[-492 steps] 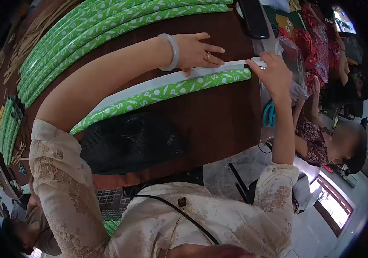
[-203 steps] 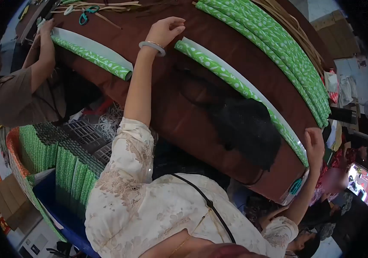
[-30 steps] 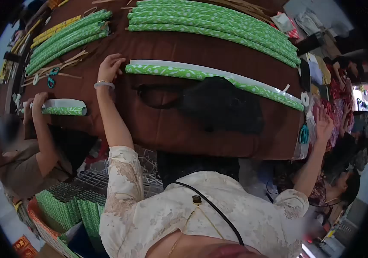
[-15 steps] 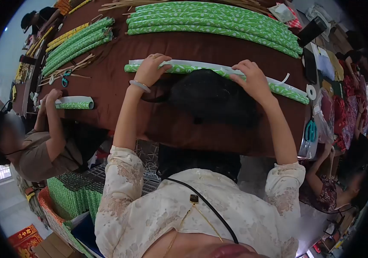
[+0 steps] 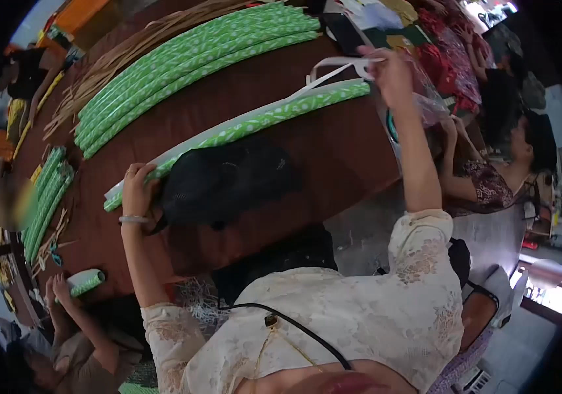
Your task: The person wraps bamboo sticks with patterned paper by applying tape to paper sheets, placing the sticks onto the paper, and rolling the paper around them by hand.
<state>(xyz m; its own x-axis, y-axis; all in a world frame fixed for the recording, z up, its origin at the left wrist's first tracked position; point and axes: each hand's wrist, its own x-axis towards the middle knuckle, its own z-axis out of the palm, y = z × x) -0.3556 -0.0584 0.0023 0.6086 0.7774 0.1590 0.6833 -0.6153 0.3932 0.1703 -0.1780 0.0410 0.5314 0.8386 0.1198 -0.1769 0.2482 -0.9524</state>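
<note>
Tube (image 5: pixel 271 118) in green-and-white patterned wrap lies lengthwise across the tabletop (image 5: pixel 333 151), left end toward the near-left, right end by the right edge. White band of wrap shows along its far side. Left hand (image 5: pixel 138 190), bracelet on wrist, is on the left end, grip closed over it. Right hand (image 5: pixel 392 75) is raised near the right end, grip pinched on a white strip (image 5: pixel 327 77) that loops down toward the wrap. Black mesh item (image 5: pixel 228 177) sits against the tube's near side, covering a bit of it.

Stack of green tubes (image 5: pixel 195 69) runs along the far side, brown strips (image 5: pixel 130 49) beyond it. Black phone (image 5: pixel 342 34) near the far right corner. Teal-handled tool (image 5: pixel 392 125) at the right edge, mostly hidden by the right arm. Smaller green bundle (image 5: pixel 46 203) off to the left; below it, a co-worker's hands (image 5: pixel 58 287) at another green-wrapped piece (image 5: pixel 86 282).
</note>
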